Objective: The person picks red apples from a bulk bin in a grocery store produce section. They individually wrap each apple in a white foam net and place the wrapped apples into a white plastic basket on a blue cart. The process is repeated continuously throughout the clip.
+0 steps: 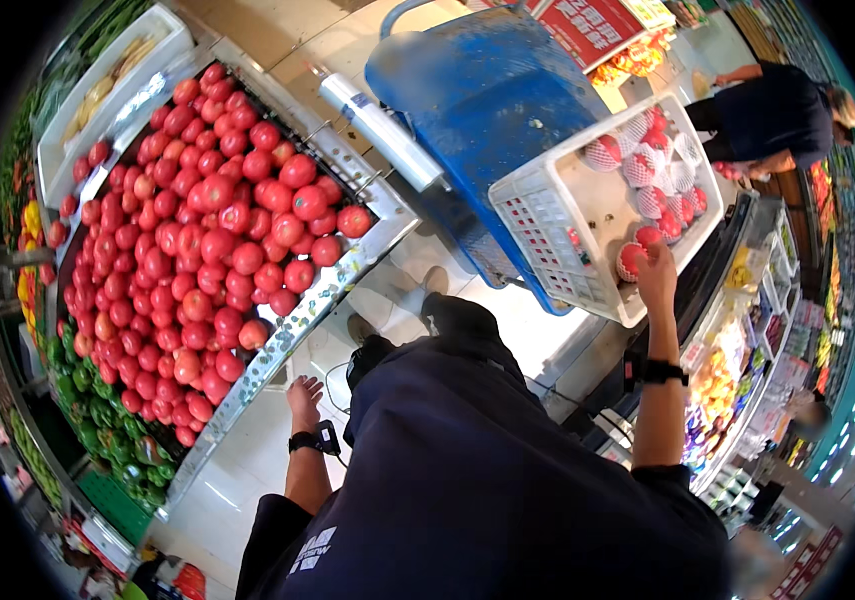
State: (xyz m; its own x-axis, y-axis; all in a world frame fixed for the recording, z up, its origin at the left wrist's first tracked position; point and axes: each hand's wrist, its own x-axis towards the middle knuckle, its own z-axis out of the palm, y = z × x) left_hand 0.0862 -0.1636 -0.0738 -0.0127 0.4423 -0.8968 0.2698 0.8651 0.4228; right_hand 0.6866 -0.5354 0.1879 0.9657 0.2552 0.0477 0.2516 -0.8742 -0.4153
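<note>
My right hand (657, 276) reaches into a white plastic crate (540, 217). Its fingers touch a red fruit in a foam net (629, 262), with another red fruit (649, 236) just beyond the fingertips. Whether the fingers are closed around either one is hard to see. More netted red fruits (642, 166) lie toward the crate's far end, leaving part of its brownish floor bare. My left hand (306, 396) hangs low beside the display stand, fingers apart and holding nothing. Close to it is the metal edge (277, 352) of a stand heaped with tomatoes (202, 247).
The crate rests against a blue cart (472, 97). A roll of clear plastic bags (382, 131) is mounted at the tomato stand's corner. Green peppers (104, 420) lie beside the tomatoes. A person in dark clothing (772, 116) bends over another display. Packaged goods (720, 382) line my right.
</note>
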